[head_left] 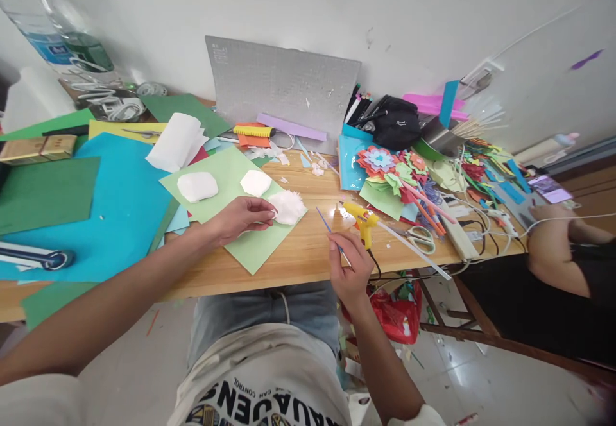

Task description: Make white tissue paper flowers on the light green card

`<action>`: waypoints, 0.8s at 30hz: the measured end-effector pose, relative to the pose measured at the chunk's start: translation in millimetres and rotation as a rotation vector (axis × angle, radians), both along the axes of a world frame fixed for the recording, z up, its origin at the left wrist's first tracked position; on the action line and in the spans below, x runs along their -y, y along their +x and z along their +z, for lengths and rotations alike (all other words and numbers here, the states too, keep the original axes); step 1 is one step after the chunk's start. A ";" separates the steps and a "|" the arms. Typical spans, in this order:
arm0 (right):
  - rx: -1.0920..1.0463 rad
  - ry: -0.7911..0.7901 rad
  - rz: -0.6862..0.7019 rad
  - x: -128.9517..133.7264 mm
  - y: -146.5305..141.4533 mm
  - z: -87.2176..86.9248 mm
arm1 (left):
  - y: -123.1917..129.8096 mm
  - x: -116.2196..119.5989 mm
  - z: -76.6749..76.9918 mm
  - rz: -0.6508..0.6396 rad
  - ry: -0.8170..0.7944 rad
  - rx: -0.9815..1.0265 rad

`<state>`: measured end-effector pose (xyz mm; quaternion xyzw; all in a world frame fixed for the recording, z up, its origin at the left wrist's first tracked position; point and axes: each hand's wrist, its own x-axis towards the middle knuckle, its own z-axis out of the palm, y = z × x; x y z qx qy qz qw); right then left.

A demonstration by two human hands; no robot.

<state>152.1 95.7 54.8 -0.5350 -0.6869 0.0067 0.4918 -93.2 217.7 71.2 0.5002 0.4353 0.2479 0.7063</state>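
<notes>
My left hand (244, 219) pinches the left edge of a white fringed paper piece (287, 208), over a light green paper sheet (250, 253). Two stacks of white cut paper lie on that sheet: a rounded one (197, 187) at the left and a smaller one (255, 183) near the middle. Between the fingers of my right hand (350, 269) is a thin blue stick (323, 219), its tip pointing up and left. Just beyond that hand a yellow hot glue gun (359, 213) lies on the table, a clear glue stick (409, 246) poking out of its back.
Scissors (419, 238), paper flowers (380, 161) and a white power strip (457, 233) lie to the right. A grey cutting mat (283, 89) leans on the wall. Blue paper (120, 214) and a stapler (36, 256) are left. Another person's arm (553, 240) rests far right.
</notes>
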 end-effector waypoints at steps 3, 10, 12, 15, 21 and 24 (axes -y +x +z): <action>-0.087 -0.087 0.068 -1.3 -12.5 9.6 | 2.2 -6.1 3.7 -0.028 0.293 -0.194; -0.133 -0.126 0.188 -21.8 -36.8 8.6 | 20.5 -26.1 18.7 -0.180 0.746 -0.535; -0.124 -0.122 0.192 -25.8 -39.0 5.9 | 24.7 -30.2 19.6 -0.244 0.803 -0.614; -0.122 -0.116 0.168 -28.3 -39.1 2.6 | 29.6 -34.2 20.8 -0.342 0.844 -0.728; -0.139 -0.121 0.116 -27.8 -37.0 -1.2 | 41.3 -40.5 23.0 -0.395 0.868 -0.831; -0.150 -0.113 0.100 -28.1 -36.1 -3.5 | 47.0 -44.4 21.4 -0.395 0.901 -0.844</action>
